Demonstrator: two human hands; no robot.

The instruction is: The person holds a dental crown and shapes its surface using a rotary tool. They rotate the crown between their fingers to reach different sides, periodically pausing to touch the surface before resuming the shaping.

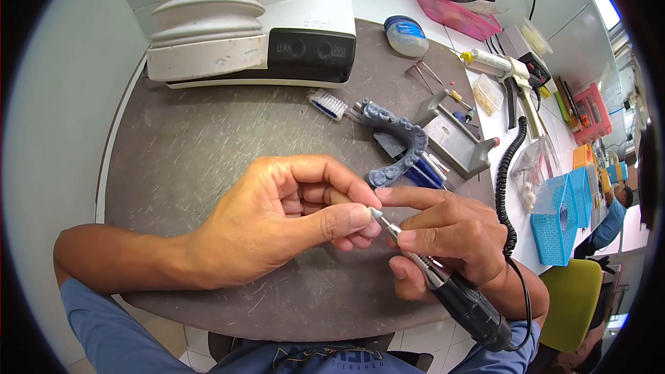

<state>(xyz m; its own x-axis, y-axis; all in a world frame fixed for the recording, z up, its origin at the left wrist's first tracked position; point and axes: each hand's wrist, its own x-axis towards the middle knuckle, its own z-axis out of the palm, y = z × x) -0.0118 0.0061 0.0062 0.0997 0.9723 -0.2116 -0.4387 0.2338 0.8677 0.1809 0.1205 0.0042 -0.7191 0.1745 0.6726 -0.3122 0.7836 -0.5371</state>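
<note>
Grey, scratched and dusty, the round worktop (194, 145) carries everything here. Over its near edge the left hand (277, 225) is closed, thumb and fingers pinching a small piece (338, 198) that they mostly hide. The right hand (443, 232) grips a black handpiece (471, 305) like a pen, its metal tip touching the piece at the left thumb.

Just behind the hands lies a blue-grey dental arch model (405, 142), resting against a grey block (457, 138). A toothbrush (327, 104) lies just beside the model, in front of a white machine (277, 34) with a ribbed hose. The machine's dark panel bears writing too small to read. A black coiled cable (509, 166) runs along the right hand's far side. Farther right are a blue-lidded jar (405, 34), a dispensing gun (509, 73), a pink tray (457, 14) and blue baskets (561, 215). Lettering on the person's shirt is cut off and unreadable.
</note>
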